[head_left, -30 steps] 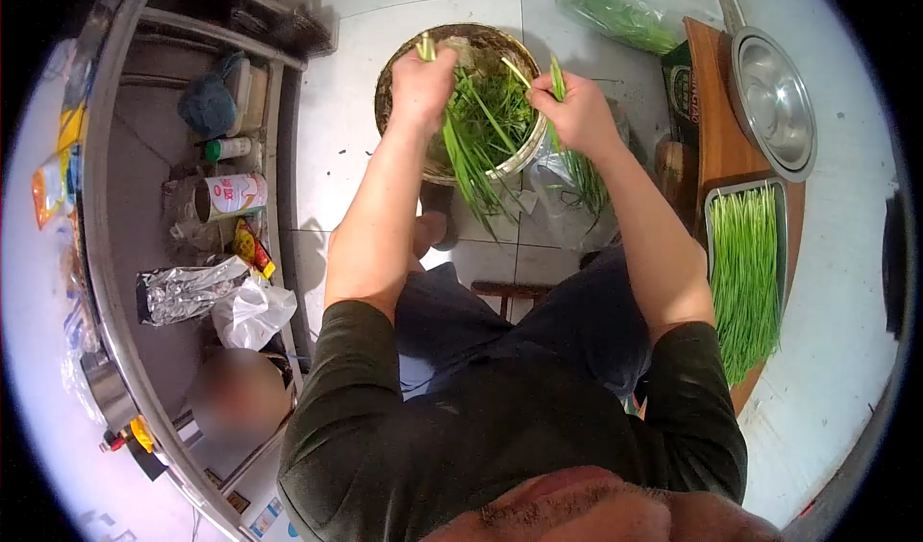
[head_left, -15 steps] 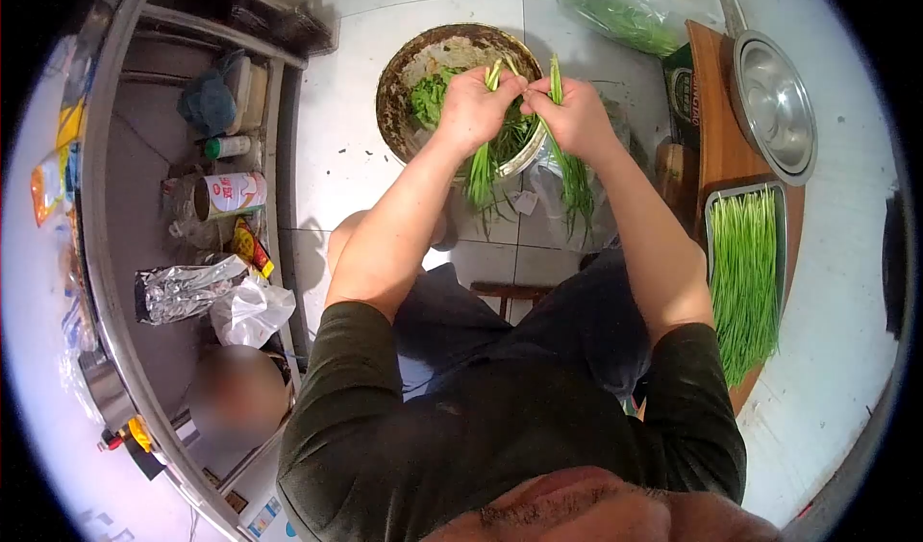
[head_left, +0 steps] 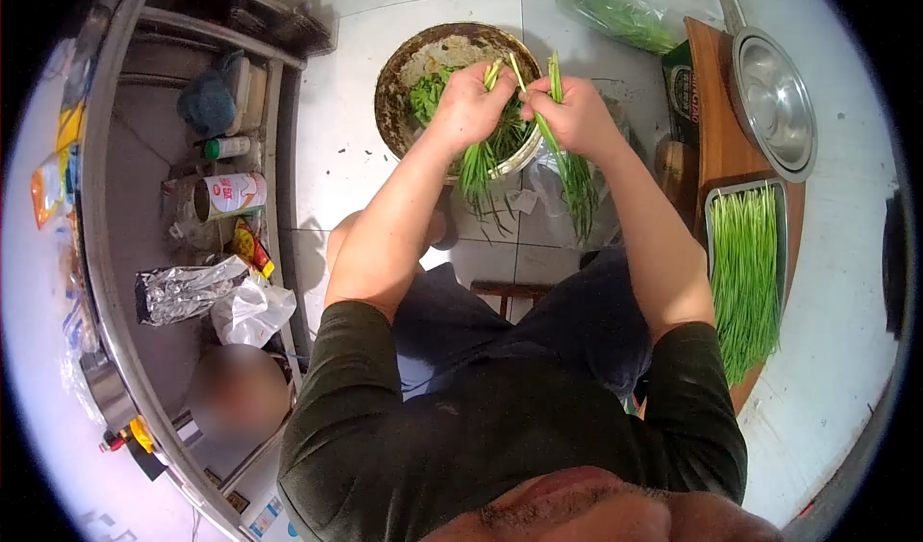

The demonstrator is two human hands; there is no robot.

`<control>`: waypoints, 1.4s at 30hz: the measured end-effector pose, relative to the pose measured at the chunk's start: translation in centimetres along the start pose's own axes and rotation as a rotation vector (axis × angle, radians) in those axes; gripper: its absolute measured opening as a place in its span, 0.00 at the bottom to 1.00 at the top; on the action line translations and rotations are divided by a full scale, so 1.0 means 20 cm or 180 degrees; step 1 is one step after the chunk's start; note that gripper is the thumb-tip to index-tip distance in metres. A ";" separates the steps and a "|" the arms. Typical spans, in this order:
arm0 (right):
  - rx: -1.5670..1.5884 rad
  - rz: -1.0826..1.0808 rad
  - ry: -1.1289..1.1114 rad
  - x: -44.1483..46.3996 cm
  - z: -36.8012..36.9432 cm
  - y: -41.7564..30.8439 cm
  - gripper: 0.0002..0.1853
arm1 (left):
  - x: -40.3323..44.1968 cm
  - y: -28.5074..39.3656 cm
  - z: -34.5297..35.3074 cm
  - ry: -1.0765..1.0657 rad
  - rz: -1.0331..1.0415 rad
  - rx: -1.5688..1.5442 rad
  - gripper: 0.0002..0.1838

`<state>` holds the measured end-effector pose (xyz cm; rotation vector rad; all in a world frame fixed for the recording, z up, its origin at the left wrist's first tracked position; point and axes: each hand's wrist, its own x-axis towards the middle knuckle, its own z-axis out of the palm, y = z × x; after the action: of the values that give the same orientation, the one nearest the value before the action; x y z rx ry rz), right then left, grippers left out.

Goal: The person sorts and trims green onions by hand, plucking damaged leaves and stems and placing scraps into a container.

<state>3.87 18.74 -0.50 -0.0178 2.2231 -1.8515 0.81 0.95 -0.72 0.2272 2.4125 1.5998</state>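
My left hand (head_left: 469,109) is closed around a bunch of garlic chives (head_left: 478,178), pale ends up and green leaves hanging down. My right hand (head_left: 577,121) grips a second bunch (head_left: 579,196), which also droops. A single pale stalk (head_left: 517,71) stands up at the right fingertips; whether they pinch it is hard to tell. Both hands are over the near side of a round, stained bucket (head_left: 387,124) on the floor. Inside the bucket lie leafy green scraps (head_left: 423,98) and darker strands.
At the right, a wooden stand (head_left: 716,109) carries metal bowls (head_left: 774,104) and a metal tray (head_left: 785,225) of lined-up chives (head_left: 745,282). A plastic bag of greens (head_left: 615,13) lies behind. Shelves at the left hold a can (head_left: 236,194) and a white bag (head_left: 252,313).
My hands have moved slightly apart, the left one a little left and down. A single stalk now shows upright between them.
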 end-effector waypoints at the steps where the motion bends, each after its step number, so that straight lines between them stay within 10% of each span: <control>1: 0.0021 0.0009 -0.0007 0.00 0.00 0.00 0.10 | 0.00 0.00 0.00 0.0064 -0.0011 -0.0060 0.12; 11: 0.0037 0.0176 -0.0178 0.01 -0.03 0.03 0.11 | 0.10 -0.04 -0.12 0.1310 -0.0518 -0.0901 0.09; 35: 0.0759 0.0417 -0.0324 0.03 -0.01 0.03 0.14 | 0.01 -0.02 0.00 0.0013 -0.0153 -0.0761 0.09; 42: 0.0967 0.0624 -0.0479 0.01 -0.02 0.01 0.15 | 0.05 -0.02 -0.05 0.0824 -0.0632 -0.0929 0.11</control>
<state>3.56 19.04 -0.75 0.1080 1.7597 -1.9841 -0.48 0.13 -0.85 -0.2787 2.2470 1.9550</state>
